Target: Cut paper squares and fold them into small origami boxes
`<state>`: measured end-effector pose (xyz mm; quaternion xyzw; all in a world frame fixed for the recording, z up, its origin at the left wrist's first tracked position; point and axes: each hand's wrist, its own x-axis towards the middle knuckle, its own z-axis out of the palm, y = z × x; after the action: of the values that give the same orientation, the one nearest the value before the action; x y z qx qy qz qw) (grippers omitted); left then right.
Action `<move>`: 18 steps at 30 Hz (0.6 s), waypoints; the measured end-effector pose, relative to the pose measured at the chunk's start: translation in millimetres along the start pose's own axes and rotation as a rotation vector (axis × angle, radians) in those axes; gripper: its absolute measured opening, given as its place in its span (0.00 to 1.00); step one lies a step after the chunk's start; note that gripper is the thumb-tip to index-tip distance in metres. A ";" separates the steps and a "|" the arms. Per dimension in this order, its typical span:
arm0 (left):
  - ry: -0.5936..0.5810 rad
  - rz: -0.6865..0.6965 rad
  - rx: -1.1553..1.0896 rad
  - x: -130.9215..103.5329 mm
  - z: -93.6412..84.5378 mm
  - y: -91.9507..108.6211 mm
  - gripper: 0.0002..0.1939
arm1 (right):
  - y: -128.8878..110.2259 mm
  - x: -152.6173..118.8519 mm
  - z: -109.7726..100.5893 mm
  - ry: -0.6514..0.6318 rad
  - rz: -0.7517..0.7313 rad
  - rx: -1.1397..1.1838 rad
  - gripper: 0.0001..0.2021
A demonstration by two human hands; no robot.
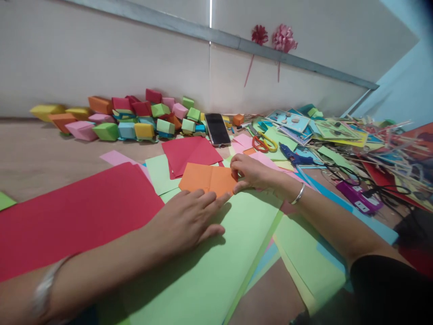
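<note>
Beside a red sheet (77, 221), the left hand (186, 221) stretches its fingers nearly straight, thumb spread apart, fingertips resting at the near edge of a creased orange paper (196, 177). The paper lies between the hands, over a green sheet (237, 234). At its right end, the right hand (250, 174) curls, fingers and thumb pinching the edge. Farther right lies a glue gun (293, 154).

White wall (101, 58): at the far edge of the brown surface (30, 155)
Grey bar (230, 40): slants across it
Bright crack (210, 13): thin, up and down
Blue wall (406, 85): past the far right corner
</note>
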<state>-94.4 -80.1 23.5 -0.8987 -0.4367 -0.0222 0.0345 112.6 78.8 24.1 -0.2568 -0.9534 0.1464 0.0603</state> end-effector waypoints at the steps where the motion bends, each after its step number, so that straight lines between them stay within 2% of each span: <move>1: -0.055 -0.018 0.024 7.4 -5.1 1.9 0.24 | -0.8 -0.3 0.1 0.007 -0.001 0.000 0.20; 3: -0.120 -0.041 0.062 17.6 -12.5 6.0 0.21 | -2.4 -1.0 0.1 0.014 0.004 -0.002 0.19; 6: -0.109 -0.056 0.093 16.7 -12.0 10.0 0.19 | -4.1 -1.3 -0.2 0.015 0.011 -0.001 0.19; 10: -0.010 0.026 0.098 -3.7 4.3 6.4 0.15 | -5.9 -1.2 -1.3 0.022 -0.001 -0.001 0.17; 13: 0.084 0.072 0.118 -18.6 15.1 -0.4 0.18 | -7.3 -1.8 -2.1 0.020 0.003 -0.001 0.17; 18: 0.097 0.137 0.068 -34.3 20.1 -10.7 0.23 | -6.6 -1.2 -0.9 0.014 0.013 0.029 0.16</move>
<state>-123.8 -98.7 1.5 -0.9227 -0.3724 -0.0486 0.0874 110.7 72.9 27.0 -0.2632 -0.9491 0.1586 0.0697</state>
